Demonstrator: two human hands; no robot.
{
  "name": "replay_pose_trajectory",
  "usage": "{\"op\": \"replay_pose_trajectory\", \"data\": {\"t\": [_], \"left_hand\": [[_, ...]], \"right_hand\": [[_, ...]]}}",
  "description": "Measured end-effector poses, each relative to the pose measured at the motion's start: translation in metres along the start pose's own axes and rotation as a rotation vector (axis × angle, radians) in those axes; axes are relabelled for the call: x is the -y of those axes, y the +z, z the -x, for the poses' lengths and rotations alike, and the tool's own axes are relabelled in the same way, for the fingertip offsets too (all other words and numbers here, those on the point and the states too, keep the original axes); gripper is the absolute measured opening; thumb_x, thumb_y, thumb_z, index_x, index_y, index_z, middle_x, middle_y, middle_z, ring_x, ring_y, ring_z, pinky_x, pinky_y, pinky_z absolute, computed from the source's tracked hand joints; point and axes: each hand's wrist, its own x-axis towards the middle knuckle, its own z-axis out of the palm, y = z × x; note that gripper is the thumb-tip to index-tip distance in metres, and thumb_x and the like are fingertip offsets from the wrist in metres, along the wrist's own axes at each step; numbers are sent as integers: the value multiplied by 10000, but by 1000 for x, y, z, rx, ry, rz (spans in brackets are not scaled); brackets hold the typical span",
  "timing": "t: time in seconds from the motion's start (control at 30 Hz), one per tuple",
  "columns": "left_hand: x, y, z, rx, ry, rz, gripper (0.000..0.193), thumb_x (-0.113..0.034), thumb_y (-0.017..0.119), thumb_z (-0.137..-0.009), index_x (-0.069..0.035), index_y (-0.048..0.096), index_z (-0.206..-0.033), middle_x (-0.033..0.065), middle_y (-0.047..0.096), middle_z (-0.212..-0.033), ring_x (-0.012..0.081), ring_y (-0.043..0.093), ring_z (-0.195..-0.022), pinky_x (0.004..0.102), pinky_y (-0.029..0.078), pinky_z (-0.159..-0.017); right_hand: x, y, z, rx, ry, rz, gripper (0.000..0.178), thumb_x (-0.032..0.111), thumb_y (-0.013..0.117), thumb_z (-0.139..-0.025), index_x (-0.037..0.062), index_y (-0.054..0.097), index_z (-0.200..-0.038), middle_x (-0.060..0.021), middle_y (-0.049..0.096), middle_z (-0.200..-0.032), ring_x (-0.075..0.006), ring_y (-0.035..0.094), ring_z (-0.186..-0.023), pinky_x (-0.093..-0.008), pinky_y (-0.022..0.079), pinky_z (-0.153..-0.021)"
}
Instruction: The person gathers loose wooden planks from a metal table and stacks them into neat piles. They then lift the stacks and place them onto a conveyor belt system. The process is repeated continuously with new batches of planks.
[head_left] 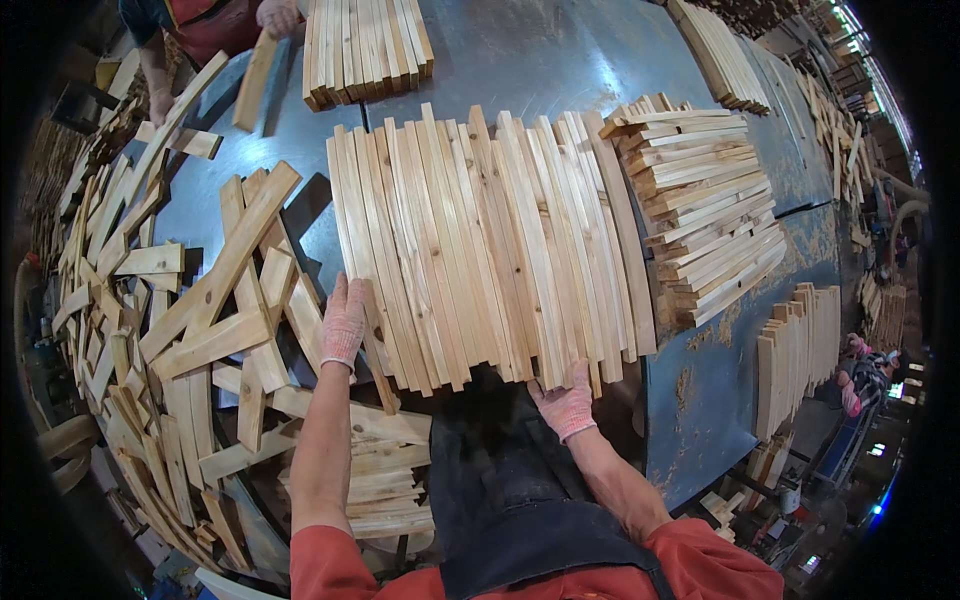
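A wide row of wooden slats [480, 250] stands side by side in front of me, their near ends uneven. My left hand [345, 322], in a pinkish knit glove, lies with fingers stretched along the row's left side, near its front corner. At the near ends, toward the right, my right hand [567, 402] in a matching glove touches the slats with its fingers apart. Part of its fingers is hidden by the wood. One short slat [380, 375] sticks out toward me beside my left hand.
Loose boards [230, 270] lie jumbled on the left. Another stack of slats [710, 200] adjoins the row on the right of the metal table [690, 400]; more bundles [365, 45] stand farther off. A co-worker's hand [278, 15] holds a board at the far left.
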Motion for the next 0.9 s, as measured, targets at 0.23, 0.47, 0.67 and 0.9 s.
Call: {"op": "replay_pose_trajectory", "data": {"t": [0.23, 0.47, 0.67, 0.9], "left_hand": [[-4, 3, -12, -19, 9, 3, 807, -615, 458, -1110, 3, 483, -1628, 278, 586, -1557, 412, 557, -1432, 420, 399, -1215], [-17, -14, -23, 164, -105, 161, 729, -553, 541, -1119, 62, 587, -1507, 192, 707, -1380, 295, 661, -1253, 392, 475, -1115], [-39, 19, -17, 118, -60, 393, 565, -369, 690, -1081, 18, 582, -1479, 132, 710, -1329, 224, 677, -1153, 363, 539, -1016], [-17, -26, -68, 173, -130, 291, 664, -470, 671, -1072, -3, 565, -1531, 114, 707, -1324, 244, 663, -1200, 392, 505, -1087]], "right_hand": [[-20, 5, 7, 15, -91, -19, 784, 635, 860, -874, 205, 602, -1477, -43, 621, -1455, -303, 583, -1332, -553, 532, -1109], [-12, 16, 41, 64, -63, -91, 555, 438, 873, -933, 148, 675, -1363, -74, 736, -1282, -282, 708, -1166, -528, 634, -976], [-13, 3, 15, 18, -16, -134, 473, 351, 829, -992, 122, 674, -1377, -92, 728, -1278, -291, 694, -1178, -512, 632, -993], [-56, 22, 32, 176, 148, -89, 555, 388, 839, -978, 141, 645, -1436, -84, 703, -1349, -305, 674, -1243, -526, 581, -1093]]}}
